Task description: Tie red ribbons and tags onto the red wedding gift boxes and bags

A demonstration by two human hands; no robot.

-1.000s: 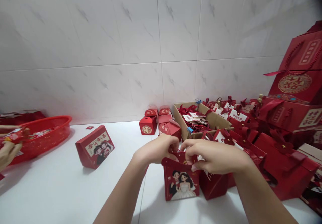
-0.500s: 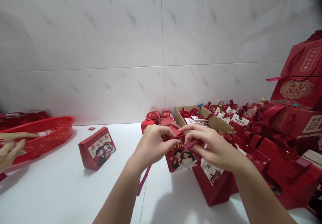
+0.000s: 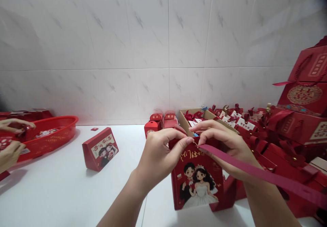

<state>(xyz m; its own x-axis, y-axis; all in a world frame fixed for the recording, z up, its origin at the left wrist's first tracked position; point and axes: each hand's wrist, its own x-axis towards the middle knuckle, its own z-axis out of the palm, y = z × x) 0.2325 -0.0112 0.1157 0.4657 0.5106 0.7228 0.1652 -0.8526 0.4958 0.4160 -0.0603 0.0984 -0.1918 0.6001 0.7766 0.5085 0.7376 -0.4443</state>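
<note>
A red gift box printed with a cartoon bride and groom stands upright on the white table in front of me. My left hand pinches the top edge of this box with thumb and forefinger. My right hand is closed on a red ribbon at the box's top. The ribbon runs from my fingers down to the lower right, past my forearm.
A matching red box lies tipped on the table to the left. Another person's hands work at a red plastic basket at far left. Small red boxes, a cardboard box of tags and piles of red gift bags fill the right.
The bride-and-groom box was lifted and now stands closer and larger before me. My right hand has drawn the red ribbon out to the right. The other person's hands shifted at the basket.
</note>
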